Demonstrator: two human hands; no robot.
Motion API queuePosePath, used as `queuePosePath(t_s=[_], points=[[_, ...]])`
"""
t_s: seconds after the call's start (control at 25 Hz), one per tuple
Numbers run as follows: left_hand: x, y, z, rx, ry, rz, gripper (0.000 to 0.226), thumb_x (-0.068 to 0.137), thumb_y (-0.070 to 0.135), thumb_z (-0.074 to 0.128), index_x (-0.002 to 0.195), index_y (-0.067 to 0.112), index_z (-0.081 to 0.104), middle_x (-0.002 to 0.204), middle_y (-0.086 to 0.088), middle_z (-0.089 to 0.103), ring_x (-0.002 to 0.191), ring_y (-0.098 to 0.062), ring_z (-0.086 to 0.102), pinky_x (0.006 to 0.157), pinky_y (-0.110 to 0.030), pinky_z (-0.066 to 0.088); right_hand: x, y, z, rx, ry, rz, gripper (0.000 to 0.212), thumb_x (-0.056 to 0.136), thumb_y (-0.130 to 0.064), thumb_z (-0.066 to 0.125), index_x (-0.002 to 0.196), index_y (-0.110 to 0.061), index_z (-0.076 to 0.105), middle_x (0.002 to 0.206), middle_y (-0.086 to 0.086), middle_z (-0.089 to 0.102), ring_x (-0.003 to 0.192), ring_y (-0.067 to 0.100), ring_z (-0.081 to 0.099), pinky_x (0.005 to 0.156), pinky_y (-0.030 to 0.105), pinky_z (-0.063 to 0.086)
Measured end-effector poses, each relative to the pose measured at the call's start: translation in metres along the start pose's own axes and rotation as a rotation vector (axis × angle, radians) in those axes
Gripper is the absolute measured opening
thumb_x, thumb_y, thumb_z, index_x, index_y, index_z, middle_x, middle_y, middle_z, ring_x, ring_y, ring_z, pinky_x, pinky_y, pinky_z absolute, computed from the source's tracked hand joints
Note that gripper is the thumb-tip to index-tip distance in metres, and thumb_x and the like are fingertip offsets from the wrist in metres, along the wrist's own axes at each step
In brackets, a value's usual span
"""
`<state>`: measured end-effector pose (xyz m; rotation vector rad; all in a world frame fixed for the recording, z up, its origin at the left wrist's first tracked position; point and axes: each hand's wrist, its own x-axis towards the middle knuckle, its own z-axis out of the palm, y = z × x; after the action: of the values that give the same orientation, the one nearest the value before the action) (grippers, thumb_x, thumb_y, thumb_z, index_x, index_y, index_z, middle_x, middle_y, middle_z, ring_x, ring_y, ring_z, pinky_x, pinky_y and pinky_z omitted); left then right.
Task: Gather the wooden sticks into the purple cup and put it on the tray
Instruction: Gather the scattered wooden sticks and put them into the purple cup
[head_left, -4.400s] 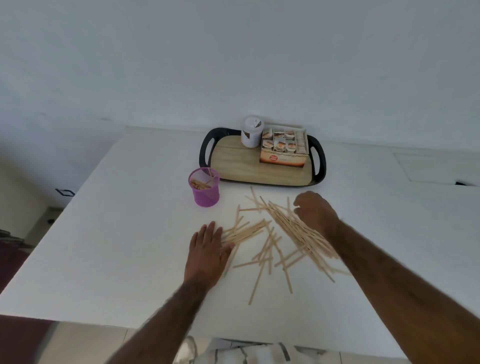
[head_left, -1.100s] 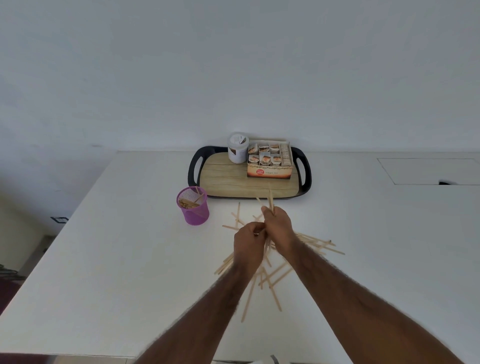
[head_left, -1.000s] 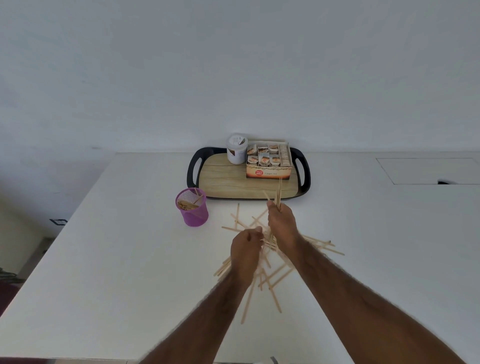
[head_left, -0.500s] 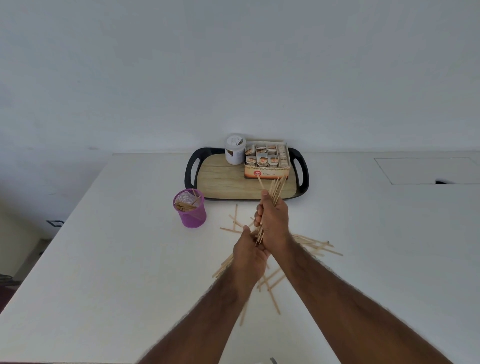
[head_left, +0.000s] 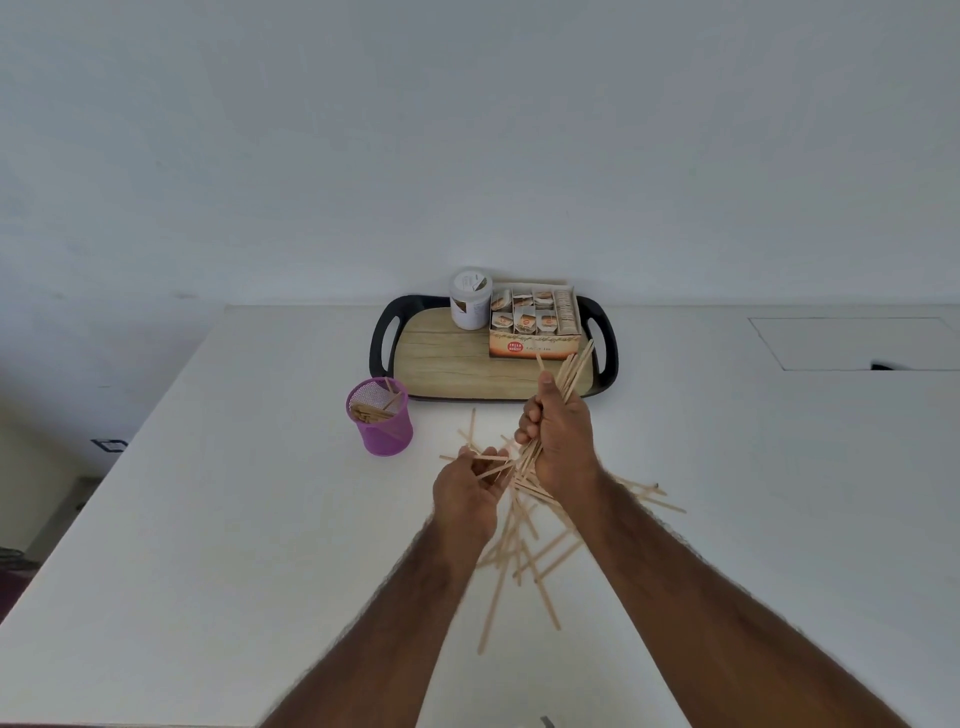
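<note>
My right hand is closed around a bundle of wooden sticks, held up above the white table with the tips fanning out in front of the tray. My left hand sits just left of it and lower, fingers curled on a few sticks near the bundle's lower ends. Several loose sticks lie scattered on the table under and between my arms. The purple mesh cup stands upright to the left of my hands, a few sticks inside. The black-rimmed wooden tray lies behind it.
On the tray stand a white jar and an open carton of sachets, filling its back right part. The white table ends at a wall behind the tray. A rectangular cut-out panel lies at the far right.
My right hand has lifted a bundle of sticks off the pile and holds it higher. My left hand has dropped back a little, below the bundle. The cup and tray have stayed put.
</note>
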<state>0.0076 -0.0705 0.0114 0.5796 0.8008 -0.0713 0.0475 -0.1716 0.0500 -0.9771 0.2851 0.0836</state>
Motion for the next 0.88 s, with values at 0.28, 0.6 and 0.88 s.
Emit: queuePosePath(t_s=[0.28,0.6,0.88], points=[[0.003,-0.001,-0.005,0.129,-0.092,0.079,0.018,0.105,0.006,0.045,0.118,-0.002,0.055,0.104,-0.021,0.069,0.092,-0.032,0.071,0.09,-0.051,0.056,-0.001,0.007,-0.014,-1.023,-0.167,-0.169,0.017,0.098,-0.036,0.056,0.084,-0.026,0.056,0.067,-0.01,0.059,0.055,0.003,0.054,0.052,0.024,0.041],[-0.001,0.007,0.001,0.047,-0.108,0.004,0.042,0.104,0.029,0.038,0.108,-0.003,0.064,0.111,-0.027,0.07,0.1,-0.035,0.067,0.087,-0.044,0.056,-0.013,0.018,-0.022,-1.841,-0.531,-0.378,0.021,0.102,-0.032,0.04,0.115,-0.02,0.052,0.097,0.003,0.068,0.084,0.025,0.065,0.068,0.039,0.05],[0.003,0.01,-0.003,0.081,-0.066,-0.007,0.08,0.1,0.069,0.028,0.097,-0.003,0.063,0.102,-0.027,0.07,0.095,-0.039,0.067,0.093,-0.052,0.054,-0.011,0.013,-0.023,-1.946,-0.743,-0.433,0.032,0.098,-0.01,0.042,0.126,-0.024,0.051,0.086,-0.008,0.053,0.074,0.019,0.053,0.061,0.032,0.036]])
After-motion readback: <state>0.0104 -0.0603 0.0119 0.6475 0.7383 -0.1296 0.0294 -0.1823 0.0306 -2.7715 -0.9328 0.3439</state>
